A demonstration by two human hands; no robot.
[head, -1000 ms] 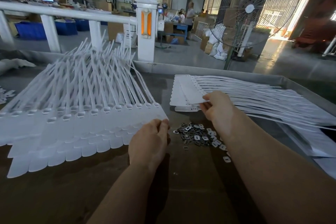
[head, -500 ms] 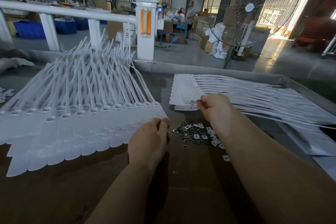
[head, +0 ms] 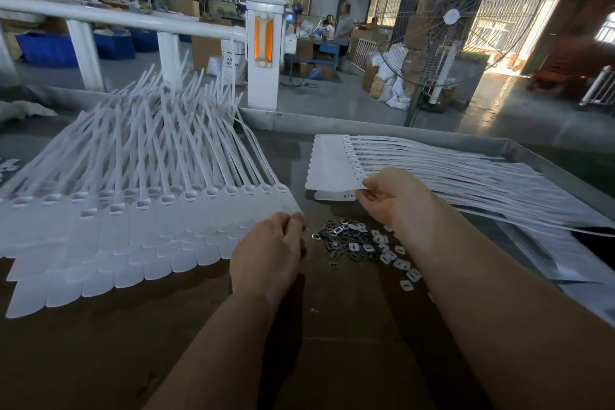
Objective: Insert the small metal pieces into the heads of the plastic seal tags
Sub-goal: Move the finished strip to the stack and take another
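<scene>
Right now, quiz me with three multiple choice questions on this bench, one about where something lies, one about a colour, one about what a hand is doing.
1. Where does the heap of small metal pieces lie?
A. Between the two hands
B. On top of the fanned tags at the left
C. On the floor by the fan

2. What colour are the plastic seal tags?
A. Blue
B. White
C. Orange

3. What is the right hand doing?
A. Lying flat on the bare table
B. Pinching a tag at the near edge of the right stack
C. Scooping up metal pieces

Answers:
1 A: the heap sits on the table between the left hand and the right forearm.
2 B: both the fanned row and the stack are white.
3 B: its fingertips close on the tag at the stack's near edge.
</scene>
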